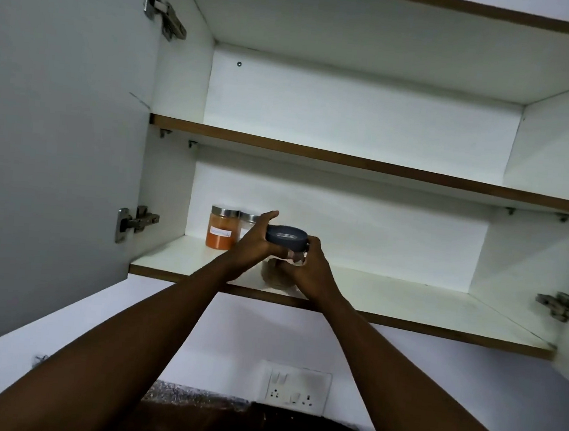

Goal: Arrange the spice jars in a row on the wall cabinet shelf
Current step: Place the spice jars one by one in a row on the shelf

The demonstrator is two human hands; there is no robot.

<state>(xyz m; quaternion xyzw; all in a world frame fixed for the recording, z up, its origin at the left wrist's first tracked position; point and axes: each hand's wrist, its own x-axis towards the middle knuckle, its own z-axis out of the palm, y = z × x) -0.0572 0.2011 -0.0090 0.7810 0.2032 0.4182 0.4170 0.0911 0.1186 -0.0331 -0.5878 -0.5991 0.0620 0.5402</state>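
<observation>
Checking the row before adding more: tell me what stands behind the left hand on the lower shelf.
Behind the left hand stands a clear glass jar with a metal lid, beside the orange-powder jar. Only its lid and upper corner show; its contents and label are mostly covered.

Bare, sleeveless forearms (pixel 149 324); no jewellery.

The lower shelf (pixel 405 308) is occupied at its left rear by an orange-filled jar (pixel 220 227), with a second jar (pixel 248 222) just beside it, largely hidden. Near the front edge, a dark-lidded jar (pixel 285 249) is gripped by the left hand (pixel 255 243) and right hand (pixel 306 268). To the right of these, bare shelf is seen to the side wall. Door hinges (pixel 565 310) project at the right edge. The upper shelf (pixel 350 159) appears unobstructed, though its surface cannot be seen.
</observation>
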